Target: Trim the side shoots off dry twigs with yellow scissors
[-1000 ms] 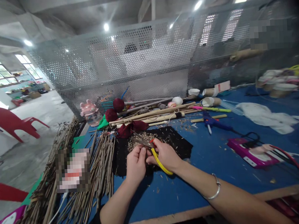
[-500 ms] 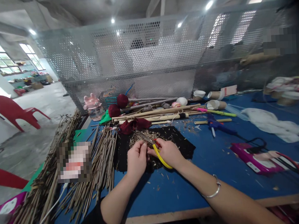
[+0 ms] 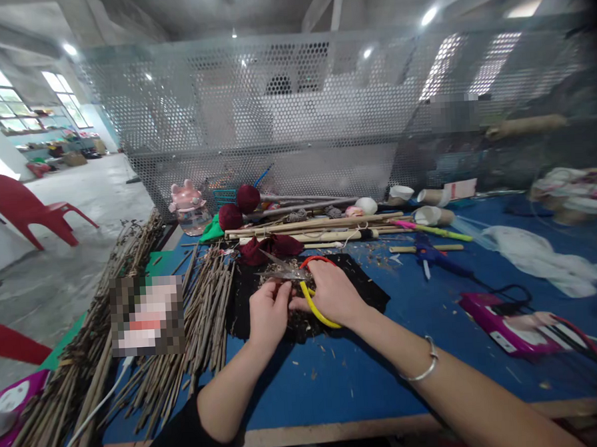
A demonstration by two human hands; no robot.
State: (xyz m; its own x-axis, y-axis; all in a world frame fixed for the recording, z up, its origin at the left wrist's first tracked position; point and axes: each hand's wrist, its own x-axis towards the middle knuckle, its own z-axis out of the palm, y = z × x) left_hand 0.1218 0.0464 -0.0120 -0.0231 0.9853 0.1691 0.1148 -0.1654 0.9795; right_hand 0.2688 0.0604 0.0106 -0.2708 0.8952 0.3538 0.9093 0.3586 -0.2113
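My right hand (image 3: 336, 293) grips scissors (image 3: 292, 274) with one red and one yellow handle. Their blades are spread apart and point left, just above my left hand (image 3: 268, 313). The fingers of that hand are pinched together, and whatever they hold is too small or hidden to make out. Both hands are over a black cloth (image 3: 368, 288) strewn with short cut bits of twig. A bunched dark red cloth (image 3: 274, 249) lies beyond the blades. To the left of my left hand lies a loose pile of thin brown sticks (image 3: 203, 315).
A longer bundle of twigs (image 3: 91, 328) runs along the table's left side. A blue glue gun (image 3: 438, 257), a magenta box with cables (image 3: 504, 329) and white plastic (image 3: 535, 251) are at right. Sticks and dark red balls (image 3: 248, 197) lie before a perforated metal screen (image 3: 253, 119).
The scissors have opened wider, and their blades have turned to lie more nearly level. My right-hand fingers have spread with the handles. My left hand stays pinched in nearly the same place.
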